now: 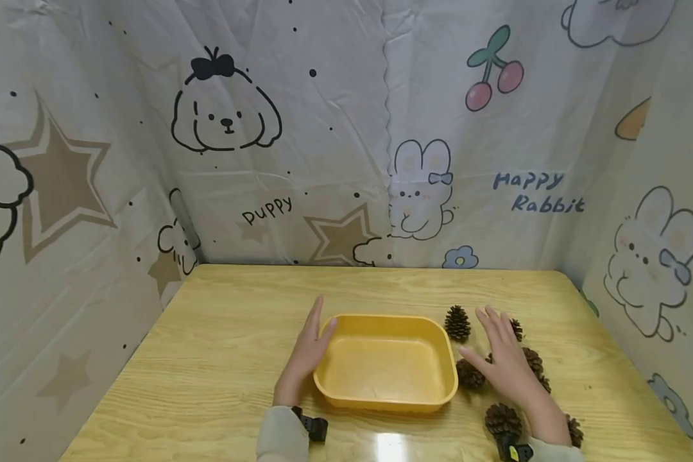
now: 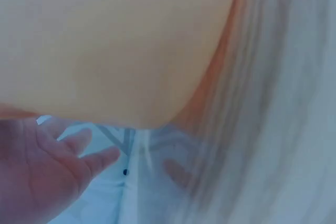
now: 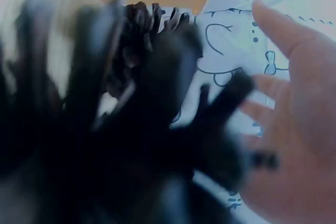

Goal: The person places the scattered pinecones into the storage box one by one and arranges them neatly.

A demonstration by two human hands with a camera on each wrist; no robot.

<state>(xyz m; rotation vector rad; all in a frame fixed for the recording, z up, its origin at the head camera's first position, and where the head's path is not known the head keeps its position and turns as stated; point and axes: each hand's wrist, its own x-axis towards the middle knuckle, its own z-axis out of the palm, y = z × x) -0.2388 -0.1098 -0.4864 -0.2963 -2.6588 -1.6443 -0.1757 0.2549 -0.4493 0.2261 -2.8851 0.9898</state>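
Note:
A yellow rectangular plastic basin (image 1: 387,404) stands on the wooden table with nothing inside it. My left hand (image 1: 312,346) is at its left side, fingers straight and thumb by the rim. To the right of the basin my right hand (image 1: 505,359) hovers over a group of pine cones, fingers extended and holding nothing. One pine cone (image 1: 457,323) stands by the basin's far right corner, another (image 1: 470,373) beside its right wall, partly behind the thumb. A nearer pine cone (image 1: 503,420) lies by the right wrist and looms dark and blurred in the right wrist view.
More pine cones peek out around the right arm, one (image 1: 575,431) at its outer side. The wooden table (image 1: 225,359) stretches left of the basin. A printed cloth (image 1: 335,141) hangs behind and at both sides. Each wrist wears a small black camera (image 1: 317,428).

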